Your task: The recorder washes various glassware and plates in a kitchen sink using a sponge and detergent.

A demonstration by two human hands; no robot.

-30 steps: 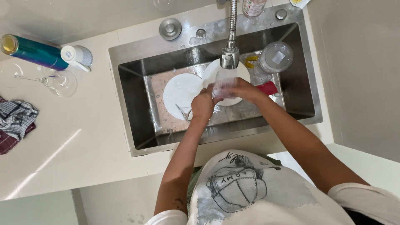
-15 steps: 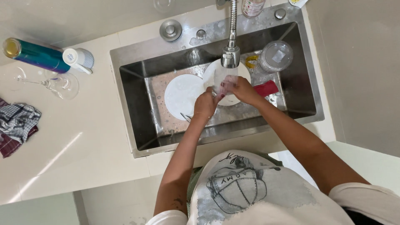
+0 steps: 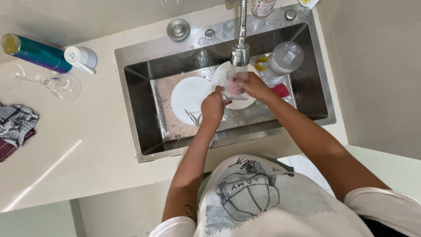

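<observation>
Far left, a checked cloth (image 3: 15, 127) is cut off by the frame edge, so its full extent cannot be judged. Behind it on the table (image 3: 87, 162) lies a teal metallic bottle (image 3: 35, 52), its neck end partly out of view. A clear wine glass (image 3: 52, 83) rests on its side beside the bottle; its outline is faint against the pale surface. A small white cup (image 3: 81, 58) sits just beside the bottle's right end.

The steel sink (image 3: 140, 109) holds a white plate (image 3: 188, 94) on its floor. Thin items, possibly cutlery, lie at the plate's lower edge but are too small to identify.

The left hand (image 3: 213, 106) is closed on the lower left side of a clear drinking glass (image 3: 234, 85), its fingers curled against the wall. The glass is inside the sink, held above a second white plate (image 3: 241, 103) and directly under the tap head (image 3: 240, 55), which is running water. The right hand (image 3: 253, 85) holds the glass from the right, with fingers that appear to reach inside it; the glass distorts them, so the exact grip cannot be confirmed. Something pink shows through the glass and cannot be identified.

To the right, a clear plastic jar (image 3: 285, 59) lies in the sink. A red object (image 3: 280, 90) is mostly hidden behind the right forearm.
</observation>
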